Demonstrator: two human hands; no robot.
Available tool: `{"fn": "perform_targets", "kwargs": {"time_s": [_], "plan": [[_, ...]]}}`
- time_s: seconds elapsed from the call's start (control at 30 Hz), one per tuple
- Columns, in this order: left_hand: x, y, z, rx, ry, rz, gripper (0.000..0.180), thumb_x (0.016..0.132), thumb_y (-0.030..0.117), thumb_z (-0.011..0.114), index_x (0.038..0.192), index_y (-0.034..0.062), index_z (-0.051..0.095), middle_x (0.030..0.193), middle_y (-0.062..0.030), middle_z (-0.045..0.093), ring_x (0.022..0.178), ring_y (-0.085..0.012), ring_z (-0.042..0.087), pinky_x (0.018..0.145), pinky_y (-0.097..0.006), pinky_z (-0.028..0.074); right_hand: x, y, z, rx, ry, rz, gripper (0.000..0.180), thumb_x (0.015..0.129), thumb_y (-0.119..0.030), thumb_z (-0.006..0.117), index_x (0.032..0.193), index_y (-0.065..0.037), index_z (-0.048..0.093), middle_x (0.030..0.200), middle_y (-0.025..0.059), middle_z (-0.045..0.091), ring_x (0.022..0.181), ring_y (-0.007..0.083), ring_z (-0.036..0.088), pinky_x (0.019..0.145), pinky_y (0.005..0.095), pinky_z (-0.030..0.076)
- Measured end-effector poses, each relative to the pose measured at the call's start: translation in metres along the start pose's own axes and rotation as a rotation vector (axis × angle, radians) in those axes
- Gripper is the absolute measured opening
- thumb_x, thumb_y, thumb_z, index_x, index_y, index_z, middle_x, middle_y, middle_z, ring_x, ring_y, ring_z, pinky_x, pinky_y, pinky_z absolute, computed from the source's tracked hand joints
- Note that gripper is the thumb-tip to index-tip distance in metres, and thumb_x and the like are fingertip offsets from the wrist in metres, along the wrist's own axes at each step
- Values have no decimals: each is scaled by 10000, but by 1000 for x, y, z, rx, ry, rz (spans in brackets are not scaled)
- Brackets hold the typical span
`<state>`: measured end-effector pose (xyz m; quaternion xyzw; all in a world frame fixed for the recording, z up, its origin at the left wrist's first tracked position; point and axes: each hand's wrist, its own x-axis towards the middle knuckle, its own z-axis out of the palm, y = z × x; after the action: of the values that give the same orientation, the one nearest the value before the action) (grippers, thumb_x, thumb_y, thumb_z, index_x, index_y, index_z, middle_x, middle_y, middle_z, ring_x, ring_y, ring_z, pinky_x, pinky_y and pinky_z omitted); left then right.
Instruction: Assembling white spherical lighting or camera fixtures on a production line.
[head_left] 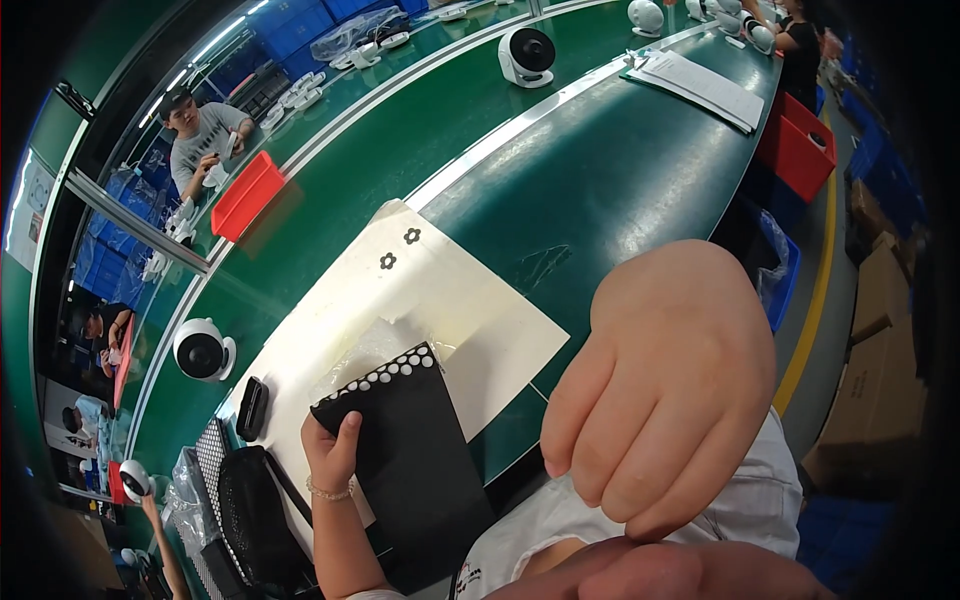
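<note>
In my left hand is a flat black notebook-like cover with a white-dotted band along its top edge. My thumb lies on its face and the other fingers are behind it. The cover hangs tilted over the near part of a large white sheet and the table edge. My right hand is raised close to the camera, its back showing and its fingers curled down. Its fingertips are hidden, so what it holds, if anything, does not show. A crumpled clear plastic bag lies behind the black cover.
Left of the sheet are a small black case, a black mesh pouch and a white round camera. Another camera stands on the green belt near a red bin. Papers lie far right. People work across the line.
</note>
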<state>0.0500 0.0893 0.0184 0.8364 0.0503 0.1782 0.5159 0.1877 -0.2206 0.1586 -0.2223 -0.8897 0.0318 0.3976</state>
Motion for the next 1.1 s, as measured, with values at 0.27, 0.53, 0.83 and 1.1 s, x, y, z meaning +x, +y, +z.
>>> {"fn": "perform_targets", "kwargs": {"time_s": [0.27,0.53,0.83,1.1], "plan": [[1,-2,0,16,4,10,223,799,223,624,780,17,541,651,29,497,591,-63,422,544,-209,353,2,-4,0,-32,9,-10,153,798,-60,471,740,31,579,774,136,548,710,246,566,718,349,468],[0,-3,-2,18,-3,-20,235,795,227,629,742,22,526,629,28,485,579,-61,418,526,-209,345,2,2,-1,-14,56,-2,135,801,-65,482,736,3,578,760,105,552,711,220,573,691,331,471],[2,0,5,-10,11,10,232,797,225,628,749,25,522,629,35,480,574,-58,415,522,-206,344,4,3,-5,-63,57,19,118,796,-63,508,738,13,578,758,112,563,674,215,577,658,331,474],[0,-2,1,-2,7,-14,223,799,218,624,767,16,536,638,31,492,583,-59,420,536,-204,348,5,3,3,-36,79,25,127,783,-55,503,732,34,577,750,129,558,669,228,575,662,331,473]]}}
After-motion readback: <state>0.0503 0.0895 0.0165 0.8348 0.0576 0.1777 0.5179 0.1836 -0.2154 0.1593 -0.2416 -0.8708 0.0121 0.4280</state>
